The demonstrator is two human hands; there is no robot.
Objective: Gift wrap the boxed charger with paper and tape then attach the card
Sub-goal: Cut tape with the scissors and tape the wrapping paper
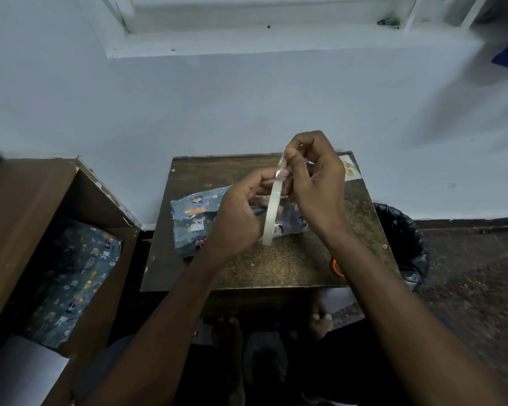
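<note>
Both hands hold the tape roll (272,209) above the counter (305,259): left hand (241,212) grips it, right-hand fingers (294,162) pinch its loose end at 12 o'clock; wrapped box (194,221) below.

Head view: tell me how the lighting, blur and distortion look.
Head view: dim, bluish light with a lit patch on the table; the floor at the right edge is smeared by motion blur; wide-angle bending bows the table's edges; both hands and the tape roll are fairly sharp; the box interior is dark.
</note>
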